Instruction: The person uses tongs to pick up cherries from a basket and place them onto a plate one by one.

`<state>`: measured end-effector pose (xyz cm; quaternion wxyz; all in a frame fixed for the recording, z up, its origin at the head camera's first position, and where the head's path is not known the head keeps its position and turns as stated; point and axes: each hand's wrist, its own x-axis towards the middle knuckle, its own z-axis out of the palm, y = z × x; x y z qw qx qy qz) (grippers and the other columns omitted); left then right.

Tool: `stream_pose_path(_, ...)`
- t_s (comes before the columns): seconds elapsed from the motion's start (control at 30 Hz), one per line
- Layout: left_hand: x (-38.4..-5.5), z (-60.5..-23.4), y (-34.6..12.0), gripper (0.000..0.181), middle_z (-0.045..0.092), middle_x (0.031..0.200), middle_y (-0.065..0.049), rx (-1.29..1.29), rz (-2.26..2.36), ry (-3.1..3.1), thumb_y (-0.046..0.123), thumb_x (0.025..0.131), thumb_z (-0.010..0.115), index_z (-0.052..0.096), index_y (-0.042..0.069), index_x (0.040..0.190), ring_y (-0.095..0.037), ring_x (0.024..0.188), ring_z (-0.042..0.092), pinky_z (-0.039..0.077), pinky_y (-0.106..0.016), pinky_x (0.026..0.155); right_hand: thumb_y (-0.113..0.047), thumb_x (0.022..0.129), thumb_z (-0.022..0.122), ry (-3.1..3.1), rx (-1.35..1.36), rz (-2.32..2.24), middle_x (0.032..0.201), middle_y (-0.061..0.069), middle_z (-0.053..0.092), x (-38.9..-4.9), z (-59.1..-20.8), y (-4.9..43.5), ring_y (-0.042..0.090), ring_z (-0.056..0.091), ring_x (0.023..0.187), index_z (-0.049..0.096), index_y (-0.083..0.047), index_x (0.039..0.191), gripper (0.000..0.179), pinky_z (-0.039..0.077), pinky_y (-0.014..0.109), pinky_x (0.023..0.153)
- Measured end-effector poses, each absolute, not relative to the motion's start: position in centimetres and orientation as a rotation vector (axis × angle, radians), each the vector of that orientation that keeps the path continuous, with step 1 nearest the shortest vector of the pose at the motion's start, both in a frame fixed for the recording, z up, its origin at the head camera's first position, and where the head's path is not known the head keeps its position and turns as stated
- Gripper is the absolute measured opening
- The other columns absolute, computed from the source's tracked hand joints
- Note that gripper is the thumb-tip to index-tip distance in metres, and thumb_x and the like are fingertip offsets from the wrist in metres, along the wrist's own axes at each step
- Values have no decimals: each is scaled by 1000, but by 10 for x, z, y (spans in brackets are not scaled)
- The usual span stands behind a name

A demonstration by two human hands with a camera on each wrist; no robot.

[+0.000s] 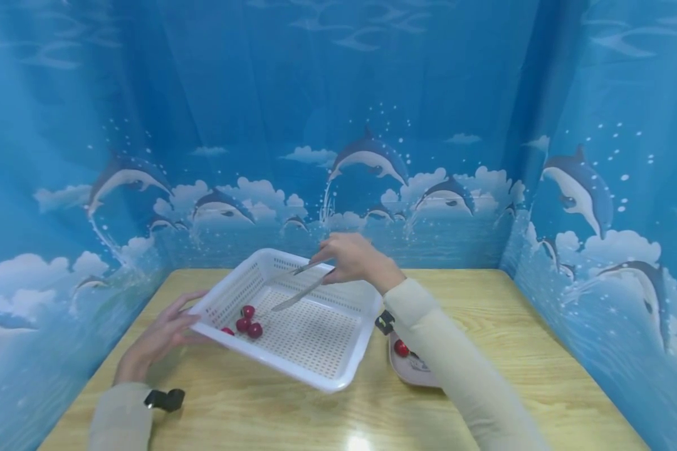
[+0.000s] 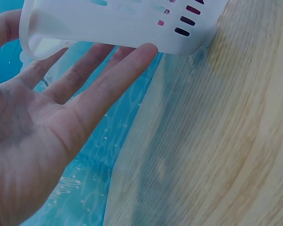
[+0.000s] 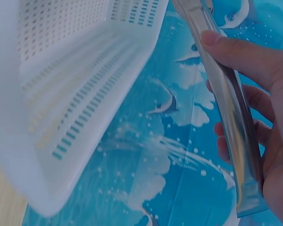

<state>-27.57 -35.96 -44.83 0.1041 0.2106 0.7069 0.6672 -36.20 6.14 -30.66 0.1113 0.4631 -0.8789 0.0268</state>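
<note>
So, I've got the right hand (image 1: 354, 262) gripping metal tongs (image 1: 297, 298), tips apart; the left hand (image 1: 160, 330), fingers straight, props up the tilted white basket (image 1: 321, 341). Cherries (image 1: 254, 330) sit inside, just right of that left hand.

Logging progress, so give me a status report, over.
Left hand supporting white basket. Right hand holding open tongs. Four cherries visible in basket, ungripped. No obstruction seen.

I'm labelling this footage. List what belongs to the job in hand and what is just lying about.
In the job:
left hand
basket
right hand
tongs
cherries
plate, probably: it holds a cherry

Only surroundings:
table
curtain
wrist devices
</note>
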Motion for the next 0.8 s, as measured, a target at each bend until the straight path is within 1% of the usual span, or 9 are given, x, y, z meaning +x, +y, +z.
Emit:
stream_pose_path(0.17, -276, -448, -360, 56, 54, 141, 12, 615, 1970, 2080, 8, 110, 41, 23, 11, 163, -12, 122, 65, 60, -54, 99, -37, 82, 87, -2599, 1383, 74, 118, 0, 76, -362, -310, 45, 18, 68, 105, 77, -25, 123, 44, 62, 33, 86)
stream_pose_path(0.47, -275, -448, -360, 57, 54, 141, 12, 633, 1986, 2057, 7, 110, 39, 21, 10, 163, -12, 122, 65, 61, -51, 99, -37, 81, 88, -2644, 1391, 37, 118, -2, 76, -361, -319, 20, 16, 66, 106, 77, -28, 121, 43, 60, 30, 88)
stream_pose_path(0.67, -275, -449, -361, 57, 54, 140, 12, 626, 1989, 2063, 7, 109, 40, 21, 10, 163, -12, 122, 65, 60, -53, 99, -41, 81, 87, -2669, 1372, -44, 116, -6, 75, -362, -326, 7, 12, 65, 103, 76, -32, 122, 43, 57, 26, 86)
stream_pose_path(0.8, -275, -449, -361, 57, 54, 141, 12, 629, 1992, 2062, 7, 110, 40, 21, 10, 163, -12, 122, 65, 61, -51, 99, -40, 81, 87, -2686, 1365, -56, 116, -7, 75, -360, -329, -1, 12, 64, 103, 76, -34, 122, 43, 57, 26, 86)
